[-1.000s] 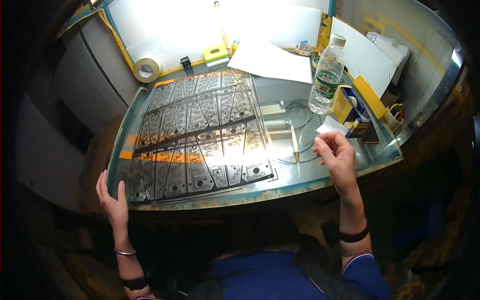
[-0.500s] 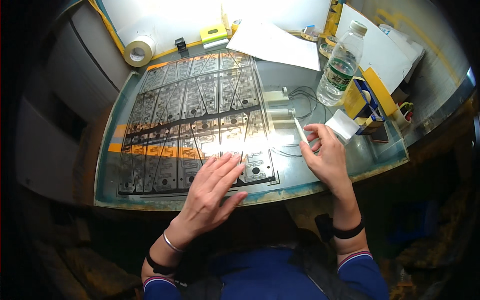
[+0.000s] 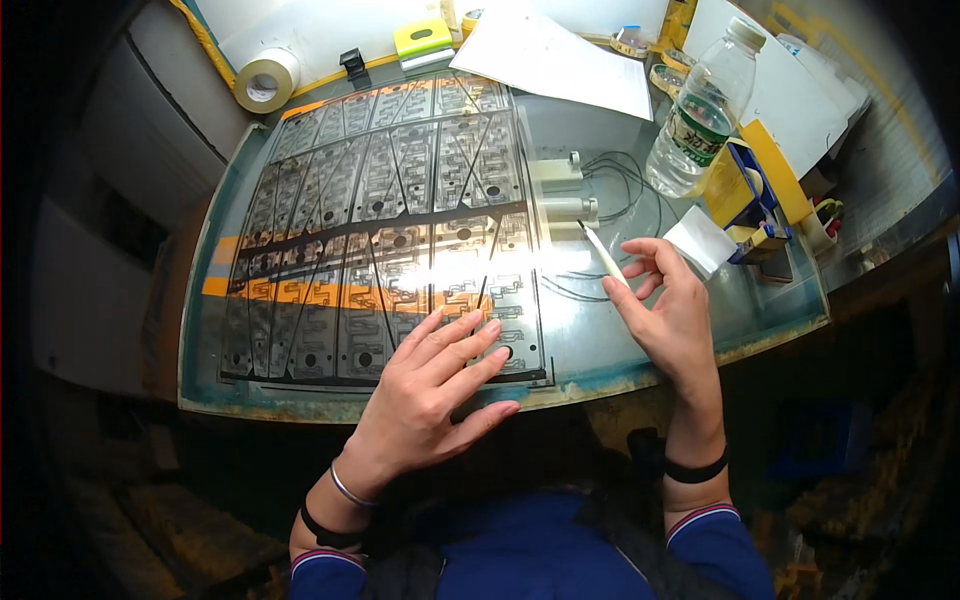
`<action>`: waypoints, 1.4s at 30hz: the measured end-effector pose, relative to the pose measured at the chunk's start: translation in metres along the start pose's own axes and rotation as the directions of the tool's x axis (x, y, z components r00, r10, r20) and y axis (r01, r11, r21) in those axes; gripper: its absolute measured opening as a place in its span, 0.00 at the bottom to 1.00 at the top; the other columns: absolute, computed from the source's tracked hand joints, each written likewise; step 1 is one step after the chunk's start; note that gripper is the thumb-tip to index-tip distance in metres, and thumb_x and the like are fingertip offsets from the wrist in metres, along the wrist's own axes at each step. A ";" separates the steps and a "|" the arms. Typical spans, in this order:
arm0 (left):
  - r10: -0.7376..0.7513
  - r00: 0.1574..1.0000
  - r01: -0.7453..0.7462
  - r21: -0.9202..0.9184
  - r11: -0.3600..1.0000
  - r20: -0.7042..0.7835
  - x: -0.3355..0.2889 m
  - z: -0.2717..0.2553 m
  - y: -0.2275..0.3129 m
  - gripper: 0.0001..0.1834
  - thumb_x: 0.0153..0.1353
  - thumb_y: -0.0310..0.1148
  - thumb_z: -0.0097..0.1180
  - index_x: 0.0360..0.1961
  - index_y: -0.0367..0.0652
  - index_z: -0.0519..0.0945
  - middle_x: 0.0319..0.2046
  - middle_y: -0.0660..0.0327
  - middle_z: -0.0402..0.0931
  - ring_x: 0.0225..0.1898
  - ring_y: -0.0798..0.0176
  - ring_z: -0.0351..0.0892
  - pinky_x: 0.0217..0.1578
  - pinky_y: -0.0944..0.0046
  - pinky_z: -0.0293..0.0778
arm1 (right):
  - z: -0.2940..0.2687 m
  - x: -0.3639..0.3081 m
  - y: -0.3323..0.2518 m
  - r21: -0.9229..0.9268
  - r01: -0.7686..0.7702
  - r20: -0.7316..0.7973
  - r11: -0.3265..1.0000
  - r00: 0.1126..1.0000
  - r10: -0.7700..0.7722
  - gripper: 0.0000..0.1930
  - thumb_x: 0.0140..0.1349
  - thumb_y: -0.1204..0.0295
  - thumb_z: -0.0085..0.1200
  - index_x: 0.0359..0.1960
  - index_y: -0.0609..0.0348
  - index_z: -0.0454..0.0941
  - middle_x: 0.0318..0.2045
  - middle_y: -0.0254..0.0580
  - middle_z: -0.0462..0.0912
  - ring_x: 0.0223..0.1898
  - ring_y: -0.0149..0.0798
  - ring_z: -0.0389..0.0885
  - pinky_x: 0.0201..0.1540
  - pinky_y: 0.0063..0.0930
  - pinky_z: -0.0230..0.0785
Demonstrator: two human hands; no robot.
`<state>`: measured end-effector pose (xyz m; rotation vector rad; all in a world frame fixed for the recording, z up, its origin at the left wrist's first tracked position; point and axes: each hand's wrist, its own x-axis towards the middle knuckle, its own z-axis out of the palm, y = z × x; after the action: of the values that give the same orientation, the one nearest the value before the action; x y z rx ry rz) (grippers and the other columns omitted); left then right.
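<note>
A large transparent film sheet [image 3: 385,190] printed with dark circuit-like patterns lies on the glass-topped table [image 3: 640,345]. Over its near edge rests my left hand [image 3: 425,390], palm down, fingers stretched out and thumb apart, holding nothing. To the right of the sheet, my right hand [image 3: 675,315] pinches a slim white pen-like tool [image 3: 604,254] between thumb and fingers. The tool's dark tip points up and left, toward the sheet's right edge. What kind of tool it is, I cannot tell.
Beyond the tool lie pale cylindrical fittings [image 3: 570,210] with thin black cables [image 3: 640,180]. A water bottle [image 3: 705,110], a blue tape dispenser [image 3: 765,205] and a folded white paper [image 3: 700,240] stand or lie at the right. A tape roll [image 3: 267,80] and white sheets [image 3: 560,60] are at the back.
My left hand has shifted slightly right over the film sheet's near edge. My right hand still pinches the tool, a little farther right. The whole view has shifted slightly.
</note>
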<state>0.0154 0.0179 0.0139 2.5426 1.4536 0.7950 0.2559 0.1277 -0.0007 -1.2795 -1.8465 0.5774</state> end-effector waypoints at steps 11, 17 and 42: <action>-0.030 0.998 0.027 -0.039 0.999 -0.060 0.002 0.001 0.003 0.27 0.42 0.43 0.74 0.43 0.42 0.82 0.47 0.55 0.79 0.55 0.52 0.75 0.60 0.47 0.65 | -0.001 0.001 0.007 0.033 -0.018 -0.082 0.999 0.996 0.021 0.16 0.53 0.74 0.60 0.45 0.59 0.77 0.38 0.41 0.77 0.26 0.30 0.75 0.30 0.24 0.69; -0.025 0.996 0.019 -0.076 0.997 -0.082 -0.005 0.002 -0.004 0.24 0.40 0.42 0.74 0.39 0.43 0.82 0.38 0.62 0.80 0.45 0.57 0.79 0.54 0.51 0.71 | -0.002 0.000 0.008 0.110 -0.034 -0.041 0.993 0.998 0.039 0.14 0.54 0.73 0.61 0.44 0.59 0.78 0.39 0.40 0.76 0.28 0.28 0.76 0.29 0.21 0.69; -0.014 0.988 -0.003 -0.116 0.993 -0.152 -0.011 0.004 -0.006 0.20 0.41 0.40 0.74 0.35 0.42 0.83 0.37 0.61 0.81 0.44 0.56 0.80 0.50 0.54 0.74 | 0.000 -0.004 0.014 0.149 0.046 -0.126 0.988 0.992 -0.028 0.09 0.56 0.80 0.58 0.39 0.61 0.80 0.39 0.40 0.75 0.37 0.29 0.78 0.24 0.18 0.68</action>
<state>0.0084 0.0125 0.0037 2.4379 1.4092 1.0618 0.2639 0.1297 -0.0123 -1.1518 -1.6876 0.5939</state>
